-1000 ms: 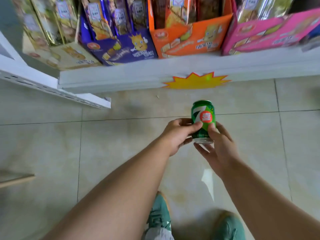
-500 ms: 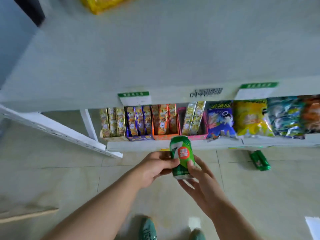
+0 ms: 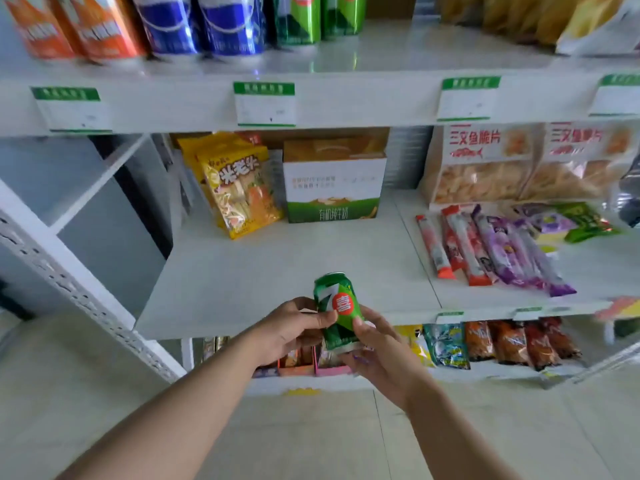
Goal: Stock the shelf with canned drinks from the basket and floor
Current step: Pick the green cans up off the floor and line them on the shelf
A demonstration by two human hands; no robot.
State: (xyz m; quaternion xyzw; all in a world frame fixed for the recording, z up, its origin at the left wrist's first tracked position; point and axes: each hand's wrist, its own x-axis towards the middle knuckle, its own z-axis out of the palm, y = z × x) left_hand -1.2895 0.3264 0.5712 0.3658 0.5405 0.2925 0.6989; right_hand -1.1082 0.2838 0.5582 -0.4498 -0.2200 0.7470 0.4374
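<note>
Two bare hands hold one green can (image 3: 337, 308) between them, in the air just in front of the front edge of the middle shelf (image 3: 263, 271). The left hand (image 3: 294, 329) grips the can's left side, with the thumb laid across the label beside the red circle and the fingers curled behind. The right hand (image 3: 379, 353) grips it from the lower right, thumb on the front and fingers cupped under the base. The can is nearly upright, its top leaning a little to the left, and it touches nothing but the hands.

On the middle shelf, well behind the can, a yellow snack bag (image 3: 239, 188) leans beside a white and green carton (image 3: 333, 181). To the right stand two clear bags of crisps (image 3: 481, 168), with a fan of long stick packets (image 3: 485, 247) lying in front of them.

On the top shelf (image 3: 398, 50) stand orange cans (image 3: 69, 26), blue cans (image 3: 201, 22) and tall green cans (image 3: 322, 15) in a row, blurred, with a bare stretch of board just to the right of the green ones. White price tags (image 3: 265, 103) with green tops hang along its front edge.

Below the hands, the lower shelf (image 3: 485, 374) carries small packets (image 3: 502, 341), and pale floor tiles (image 3: 311, 441) fill the bottom of the view
</note>
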